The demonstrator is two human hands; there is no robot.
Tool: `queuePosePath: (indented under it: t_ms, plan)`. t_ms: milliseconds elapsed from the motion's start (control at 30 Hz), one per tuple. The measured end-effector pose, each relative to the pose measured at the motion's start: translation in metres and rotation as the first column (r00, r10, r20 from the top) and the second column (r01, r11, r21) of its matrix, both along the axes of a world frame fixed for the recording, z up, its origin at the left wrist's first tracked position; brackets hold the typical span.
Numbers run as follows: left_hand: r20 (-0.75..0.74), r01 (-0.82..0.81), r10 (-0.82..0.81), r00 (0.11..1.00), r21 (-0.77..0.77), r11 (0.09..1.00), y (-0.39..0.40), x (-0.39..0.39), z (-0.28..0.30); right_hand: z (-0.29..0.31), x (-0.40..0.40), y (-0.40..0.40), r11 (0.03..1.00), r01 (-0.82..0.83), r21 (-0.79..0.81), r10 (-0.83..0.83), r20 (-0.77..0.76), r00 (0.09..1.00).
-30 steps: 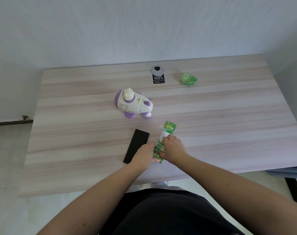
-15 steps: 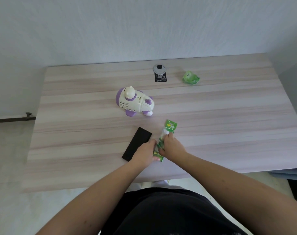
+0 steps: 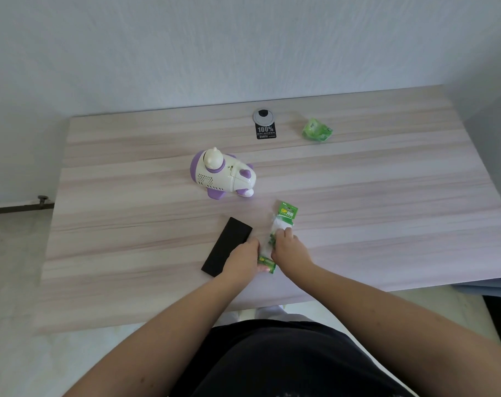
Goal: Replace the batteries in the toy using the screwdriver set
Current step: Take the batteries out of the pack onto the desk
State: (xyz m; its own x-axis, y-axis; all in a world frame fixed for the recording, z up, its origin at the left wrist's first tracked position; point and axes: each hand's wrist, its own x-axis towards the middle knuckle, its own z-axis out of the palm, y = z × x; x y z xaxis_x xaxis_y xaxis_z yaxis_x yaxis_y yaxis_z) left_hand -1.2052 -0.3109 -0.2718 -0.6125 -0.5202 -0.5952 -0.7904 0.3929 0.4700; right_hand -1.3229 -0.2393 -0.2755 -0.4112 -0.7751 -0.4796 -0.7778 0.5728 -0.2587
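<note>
Both hands, left point(image 3: 241, 260) and right point(image 3: 290, 249), grip the green "GP" battery pack point(image 3: 283, 222); black tag point(image 3: 265, 131) reads "100%".

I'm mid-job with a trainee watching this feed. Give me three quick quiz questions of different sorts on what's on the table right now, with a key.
1. True or false: the toy is being held by one of the hands.
2. Multiple choice: what are the left hand and the right hand both working on? A) the black case B) the battery pack C) the crumpled green wrapper
3. Fill in: the black case lies to the ____ of the battery pack, as the person sees it.

Key
1. False; it stands alone on the table, beyond the hands.
2. B
3. left
</note>
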Motion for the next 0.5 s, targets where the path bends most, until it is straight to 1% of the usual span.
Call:
queuePosePath:
  t_ms: [67, 167, 300, 367, 400, 500]
  plan:
    - [0.015, -0.015, 0.015, 1.0, 0.013, 1.0, -0.001, -0.002, -0.002, -0.002, -0.002, 0.001, 0.997, -0.068, 0.028, 0.069, -0.057, 0.996]
    - [0.028, -0.031, 0.03, 0.999, 0.02, 0.999, -0.002, -0.004, -0.003, -0.005, -0.009, 0.004, 0.995, -0.102, 0.011, 0.103, -0.092, 0.99]
    - [0.042, -0.027, 0.026, 0.999, 0.032, 0.999, -0.003, -0.007, -0.005, -0.001, -0.029, 0.009, 0.999, -0.017, -0.035, 0.014, -0.092, 0.996]
    - [0.018, -0.018, 0.017, 1.0, 0.037, 0.999, -0.003, -0.008, -0.007, 0.003, -0.039, 0.012, 0.998, 0.051, -0.032, -0.052, -0.023, 0.998]
    - [0.012, -0.01, 0.01, 1.0, 0.031, 0.999, -0.002, -0.008, -0.007, 0.006, -0.043, 0.015, 0.993, 0.111, -0.026, -0.11, 0.039, 0.993]
    - [0.005, 0.023, -0.023, 1.0, -0.005, 1.0, 0.003, -0.012, -0.006, 0.015, -0.05, 0.022, 0.949, 0.317, -0.006, -0.307, 0.235, 0.922]
